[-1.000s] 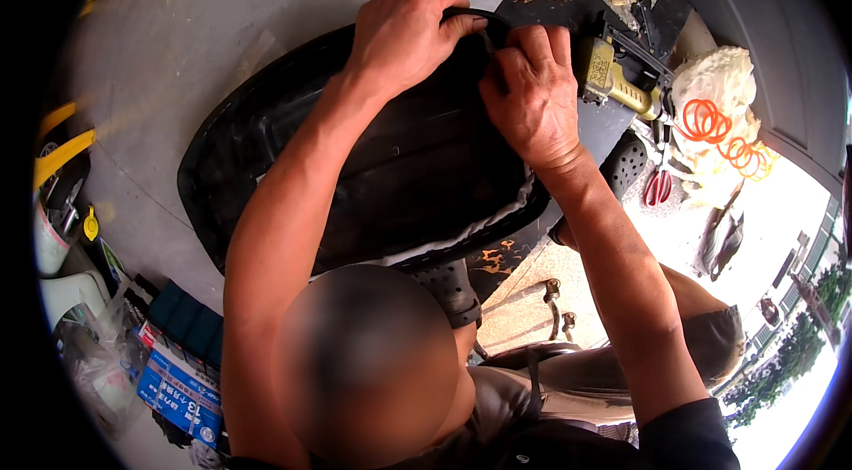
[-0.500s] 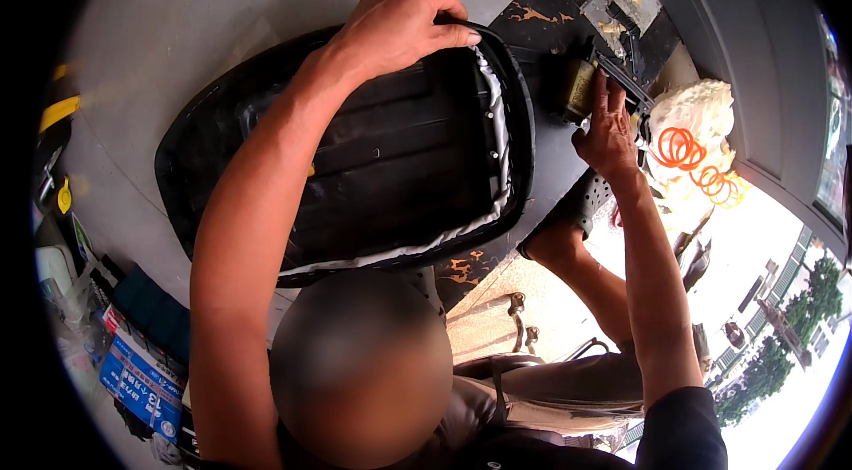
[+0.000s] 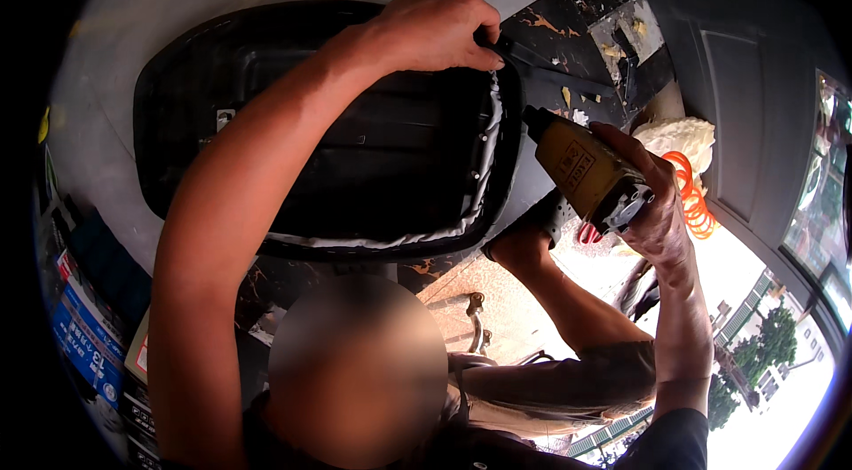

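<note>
An upturned black seat shell (image 3: 355, 168), its hollow underside showing, lies in front of me. A pale grey strip of folded cover material (image 3: 484, 150) runs along the inside of its right and near edges. My left hand (image 3: 439, 31) reaches across the shell and pinches the cover edge at the far right corner, thumb inside the rim. In my right hand (image 3: 658, 208) is a gold-and-black air staple gun (image 3: 586, 170), gripped and lifted. Its black nose points left toward the shell's right rim, apart from it. The trigger finger is hard to make out.
Orange coiled air hose (image 3: 692, 195) hangs beside my right wrist, near a whitish foam lump (image 3: 679, 137). Scraps and a dark tool (image 3: 627, 57) lie on the patterned surface at the far right. A grey door (image 3: 745, 97) stands right; boxes (image 3: 89, 341) sit at the lower left.
My right hand has picked up the staple gun, brought it nearer and turned its nose toward the shell. My left hand has shifted slightly right, still at the shell's corner.
</note>
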Demonstrator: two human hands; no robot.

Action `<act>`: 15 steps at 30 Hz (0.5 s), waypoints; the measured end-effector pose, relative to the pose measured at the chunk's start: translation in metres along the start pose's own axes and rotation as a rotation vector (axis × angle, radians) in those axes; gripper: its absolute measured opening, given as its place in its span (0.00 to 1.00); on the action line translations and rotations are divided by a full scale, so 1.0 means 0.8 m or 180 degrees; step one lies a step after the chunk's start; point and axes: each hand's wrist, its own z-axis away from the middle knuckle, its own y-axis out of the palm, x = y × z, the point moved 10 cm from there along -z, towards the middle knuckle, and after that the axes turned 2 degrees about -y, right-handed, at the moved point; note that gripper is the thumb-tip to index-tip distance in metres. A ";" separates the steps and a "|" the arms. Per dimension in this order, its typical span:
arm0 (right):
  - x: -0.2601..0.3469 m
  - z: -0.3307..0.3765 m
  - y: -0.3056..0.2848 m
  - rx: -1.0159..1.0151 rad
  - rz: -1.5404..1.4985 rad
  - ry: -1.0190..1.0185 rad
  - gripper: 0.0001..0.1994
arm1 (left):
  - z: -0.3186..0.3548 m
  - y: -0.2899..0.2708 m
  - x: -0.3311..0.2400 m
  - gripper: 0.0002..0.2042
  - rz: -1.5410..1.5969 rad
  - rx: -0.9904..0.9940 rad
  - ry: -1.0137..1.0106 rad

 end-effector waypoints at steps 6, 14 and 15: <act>0.024 -0.037 -0.003 -0.0046 0.0343 -0.0390 0.32 | -0.004 0.003 -0.002 0.17 -0.0021 0.0165 -0.0261; 0.033 -0.051 0.009 -0.0006 0.0711 -0.0770 0.27 | -0.005 0.010 0.002 0.16 0.0076 0.0032 -0.0070; 0.034 -0.052 0.009 0.0003 0.0716 -0.0766 0.27 | -0.005 0.008 0.002 0.16 0.0132 -0.0016 -0.0036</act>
